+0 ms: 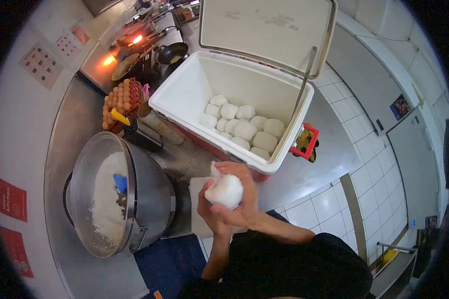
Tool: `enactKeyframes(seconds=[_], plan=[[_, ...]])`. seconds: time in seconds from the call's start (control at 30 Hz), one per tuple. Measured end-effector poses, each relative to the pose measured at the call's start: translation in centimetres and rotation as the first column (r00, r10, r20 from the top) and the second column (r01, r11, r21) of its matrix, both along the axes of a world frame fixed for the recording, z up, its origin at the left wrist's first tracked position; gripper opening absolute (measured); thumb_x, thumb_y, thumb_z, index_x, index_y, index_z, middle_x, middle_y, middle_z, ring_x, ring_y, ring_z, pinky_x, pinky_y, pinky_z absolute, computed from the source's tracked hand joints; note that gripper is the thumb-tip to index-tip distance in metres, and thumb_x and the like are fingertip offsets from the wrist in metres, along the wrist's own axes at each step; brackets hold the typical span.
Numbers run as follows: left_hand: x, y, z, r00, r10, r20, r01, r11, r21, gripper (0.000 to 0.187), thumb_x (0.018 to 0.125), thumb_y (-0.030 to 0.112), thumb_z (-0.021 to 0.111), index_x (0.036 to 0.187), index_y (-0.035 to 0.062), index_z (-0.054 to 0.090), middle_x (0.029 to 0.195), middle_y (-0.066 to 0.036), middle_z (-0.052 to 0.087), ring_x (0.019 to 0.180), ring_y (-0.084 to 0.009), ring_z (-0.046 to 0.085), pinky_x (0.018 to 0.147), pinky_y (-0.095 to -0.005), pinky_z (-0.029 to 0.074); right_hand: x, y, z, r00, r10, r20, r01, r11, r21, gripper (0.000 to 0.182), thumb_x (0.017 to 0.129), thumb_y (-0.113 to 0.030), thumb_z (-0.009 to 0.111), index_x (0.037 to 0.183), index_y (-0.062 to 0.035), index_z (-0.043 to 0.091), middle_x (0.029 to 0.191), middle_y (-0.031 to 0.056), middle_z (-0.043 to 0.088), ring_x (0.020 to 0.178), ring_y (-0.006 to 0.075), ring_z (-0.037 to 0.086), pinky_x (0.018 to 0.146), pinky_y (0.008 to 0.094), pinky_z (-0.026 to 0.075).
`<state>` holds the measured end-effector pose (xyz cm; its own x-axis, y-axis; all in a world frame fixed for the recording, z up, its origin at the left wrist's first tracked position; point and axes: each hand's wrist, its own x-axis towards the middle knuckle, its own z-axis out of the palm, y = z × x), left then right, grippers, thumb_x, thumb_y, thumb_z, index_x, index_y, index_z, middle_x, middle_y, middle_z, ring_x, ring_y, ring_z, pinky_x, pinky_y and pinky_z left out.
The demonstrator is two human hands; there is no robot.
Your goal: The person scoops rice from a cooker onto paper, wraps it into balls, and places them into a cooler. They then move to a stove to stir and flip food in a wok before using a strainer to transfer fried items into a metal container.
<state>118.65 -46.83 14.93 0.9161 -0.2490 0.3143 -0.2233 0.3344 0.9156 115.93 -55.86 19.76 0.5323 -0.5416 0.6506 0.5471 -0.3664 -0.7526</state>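
Observation:
Between my two hands is a rounded white bundle (227, 191), apparently rice in a thin white wrapper with a twisted end at its upper left. My left hand (212, 212) curls around its left and lower side. My right hand (248, 192) wraps its top and right side. Beneath them lies a stack of pale wrapping sheets (198, 222), partly hidden by my hands. Left of these stands a large metal pot (152, 192) holding white rice (107, 199) and a blue scoop (120, 183). Several similar white bundles (245, 130) sit inside the open cooler (184, 84) ahead.
The cooler's lid (264, 30) stands raised, and its red handle (307, 143) juts out on the right. Egg trays (124, 99) and a dark metal container (142, 134) stand behind the pot. Farther back are a black wok (172, 52) and flames. White tiled floor (322, 209) lies right.

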Motion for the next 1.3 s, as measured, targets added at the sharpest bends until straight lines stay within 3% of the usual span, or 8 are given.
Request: enactKeyframes(seconds=[0.3, 0.53, 0.67, 0.87, 0.97, 1.07, 1.17, 1.3], plan=[[1.2, -0.9, 4.5, 0.974, -0.12, 0.194, 0.037, 0.921, 0.387, 0.073, 0.085, 0.036, 0.064, 0.139, -0.0031, 0.033, 0.134, -0.019, 0.047, 0.121, -0.0295, 0.049, 0.102, -0.0432, 0.038, 9.5, -16.8, 3.3, 0.741, 0.066, -0.669, -0.249, 0.951, -0.182, 0.046, 0.072, -0.037, 0.077, 0.098, -0.0055, 0.057, 0.091, 0.0113, 0.064, 0.084, 0.0202, 0.061, 0.073, 0.0358, 0.049], [7.6, 12.3, 15.1, 0.751, -0.031, 0.66, -0.521, 0.585, 0.621, 0.026, 0.085, 0.011, 0.062, 0.11, 0.0043, 0.063, 0.108, -0.011, 0.065, 0.094, -0.028, 0.062, 0.083, -0.0362, 0.048, 22.7, -32.2, -20.8, 0.333, 0.323, -0.886, -0.835, 0.537, -0.118, 0.064, 0.078, -0.06, 0.065, 0.118, -0.0097, 0.062, 0.11, 0.0157, 0.065, 0.105, 0.0298, 0.059, 0.092, 0.043, 0.045], [16.0, 18.3, 15.7, 0.918, -0.016, 0.396, -0.361, 0.384, 0.85, 0.023, 0.086, 0.016, 0.061, 0.106, 0.0048, 0.065, 0.095, -0.014, 0.067, 0.082, -0.0289, 0.064, 0.074, -0.0377, 0.051, 20.3, -31.7, -17.2, 0.063, -0.379, -0.923, -0.637, 0.697, -0.329, 0.089, 0.078, -0.066, 0.06, 0.133, 0.002, 0.044, 0.131, 0.0224, 0.051, 0.122, 0.0343, 0.048, 0.103, 0.0399, 0.038], [31.2, 27.9, 5.7, 0.958, -0.286, -0.017, -0.093, -0.367, 0.925, 0.026, 0.079, 0.025, 0.06, 0.094, 0.0054, 0.067, 0.09, -0.019, 0.067, 0.083, -0.0373, 0.064, 0.071, -0.045, 0.051, 17.3, -31.0, -13.8, -0.208, -0.115, -0.971, -0.634, 0.772, 0.044, 0.089, 0.089, -0.069, 0.034, 0.146, -0.0004, 0.024, 0.149, 0.0244, 0.026, 0.138, 0.0386, 0.024, 0.114, 0.045, 0.019], [36.5, 30.6, 0.9, 0.935, -0.324, -0.14, -0.004, -0.405, 0.914, 0.03, 0.081, 0.029, 0.062, 0.087, -0.0005, 0.066, 0.082, -0.022, 0.066, 0.079, -0.0374, 0.065, 0.07, -0.0462, 0.051, 17.0, -26.5, -11.3, -0.124, -0.678, -0.725, -0.811, 0.49, -0.32, 0.084, 0.091, -0.061, 0.037, 0.148, -0.0023, 0.017, 0.151, 0.0252, 0.017, 0.139, 0.0449, 0.015, 0.113, 0.052, 0.014], [37.0, 27.8, -0.5, 0.897, -0.443, -0.006, -0.075, -0.165, 0.984, 0.029, 0.082, 0.023, 0.062, 0.091, -0.0049, 0.064, 0.082, -0.024, 0.065, 0.078, -0.0385, 0.065, 0.068, -0.0461, 0.051, 17.2, -43.8, -25.5, 0.013, -0.32, -0.947, -0.779, 0.591, -0.21, 0.061, 0.098, -0.032, 0.039, 0.149, -0.0074, 0.017, 0.153, 0.0215, 0.016, 0.139, 0.0447, 0.015, 0.114, 0.0522, 0.012], [36.9, 25.6, -2.2, 0.82, -0.545, 0.176, -0.185, 0.038, 0.982, 0.034, 0.083, 0.017, 0.061, 0.101, -0.0108, 0.058, 0.083, -0.025, 0.065, 0.079, -0.0381, 0.065, 0.067, -0.0443, 0.053, 16.1, -41.5, -20.7, 0.613, -0.56, -0.557, -0.668, 0.009, -0.744, 0.055, 0.096, -0.023, 0.045, 0.145, -0.0049, 0.027, 0.149, 0.021, 0.026, 0.138, 0.0368, 0.026, 0.113, 0.0493, 0.021], [39.3, 25.4, -2.9, 0.939, -0.321, 0.124, -0.181, -0.153, 0.972, 0.046, 0.081, 0.017, 0.064, 0.112, -0.0126, 0.048, 0.085, -0.025, 0.064, 0.082, -0.038, 0.065, 0.067, -0.0437, 0.053, 13.3, -12.7, 2.4, 0.612, -0.321, -0.723, -0.155, 0.848, -0.507, 0.039, 0.097, -0.022, 0.05, 0.129, 0.0006, 0.049, 0.128, 0.0194, 0.053, 0.122, 0.0308, 0.049, 0.103, 0.0397, 0.038]])
